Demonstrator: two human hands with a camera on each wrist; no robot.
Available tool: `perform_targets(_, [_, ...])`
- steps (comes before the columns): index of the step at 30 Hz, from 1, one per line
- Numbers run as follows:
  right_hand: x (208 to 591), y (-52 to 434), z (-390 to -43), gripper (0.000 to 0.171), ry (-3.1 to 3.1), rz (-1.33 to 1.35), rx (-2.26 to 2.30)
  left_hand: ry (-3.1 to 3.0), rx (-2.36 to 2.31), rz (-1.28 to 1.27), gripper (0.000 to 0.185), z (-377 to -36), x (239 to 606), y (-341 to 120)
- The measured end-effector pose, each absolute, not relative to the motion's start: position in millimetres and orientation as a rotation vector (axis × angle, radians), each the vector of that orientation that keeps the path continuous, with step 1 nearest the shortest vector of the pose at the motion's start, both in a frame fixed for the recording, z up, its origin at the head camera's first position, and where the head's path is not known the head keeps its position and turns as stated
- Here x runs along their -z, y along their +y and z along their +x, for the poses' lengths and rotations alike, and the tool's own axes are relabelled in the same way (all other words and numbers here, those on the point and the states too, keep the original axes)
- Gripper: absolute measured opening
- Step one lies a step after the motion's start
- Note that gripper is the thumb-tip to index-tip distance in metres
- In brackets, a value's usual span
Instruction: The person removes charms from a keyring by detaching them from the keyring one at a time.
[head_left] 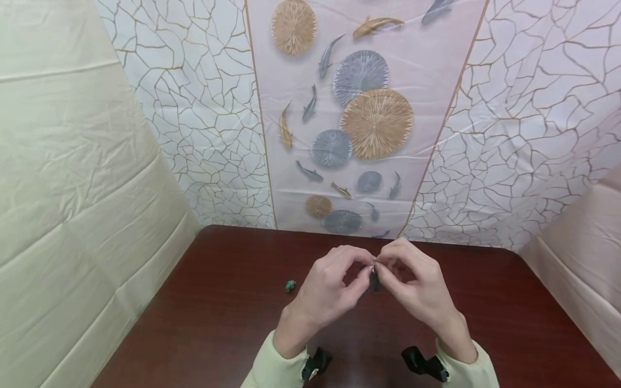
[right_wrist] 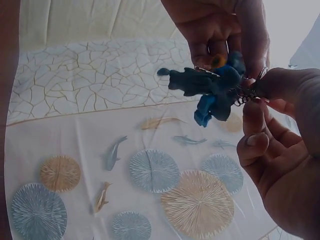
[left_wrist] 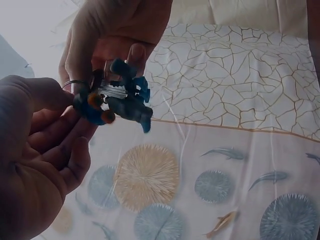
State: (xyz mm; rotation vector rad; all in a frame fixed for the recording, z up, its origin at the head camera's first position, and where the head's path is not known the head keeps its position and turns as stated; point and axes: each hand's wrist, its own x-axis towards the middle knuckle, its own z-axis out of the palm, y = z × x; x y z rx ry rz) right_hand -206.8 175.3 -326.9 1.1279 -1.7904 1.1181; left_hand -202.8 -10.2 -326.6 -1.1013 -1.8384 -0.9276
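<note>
My left hand [head_left: 332,283] and right hand [head_left: 412,277] meet over the table, their fingertips pinching at the metal ring end of a keychain [head_left: 374,283]. From it hangs a dark blue-green figurine [right_wrist: 192,82] with orange parts and brighter blue pieces. Short chain links [right_wrist: 243,95] run from the figurine to the right fingertips in the right wrist view. A thin metal split ring [left_wrist: 75,82] shows between the fingers in the left wrist view. Exactly where each fingertip touches the ring and chain is partly hidden.
A small green object [head_left: 290,285] lies on the dark reddish-brown table [head_left: 204,307], left of my left hand. Behind the table hangs a patterned cloth [head_left: 339,178] with fish and round motifs. Cream fabric [head_left: 73,215] borders the left side.
</note>
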Motion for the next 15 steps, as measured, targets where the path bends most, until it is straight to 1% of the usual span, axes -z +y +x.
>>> perform_targets(4, [326.8, 175.8, -207.8, 0.006, -1.786, 1.147, -1.091, -1.878, 0.979, -1.109, 0.014, -202.5, 326.7, -12.3])
perform_targets(10, [324.2, 173.3, -207.5, 0.016, -1.759, 1.141, -1.047, -1.941, 1.092, -1.121, 0.011, -203.4, 327.1, -13.9])
perform_targets(15, [322.6, 169.4, -205.7, 0.019, -1.721, 1.144, -1.016, -1.969, 1.146, -1.12, 0.012, -204.3, 327.9, -15.9])
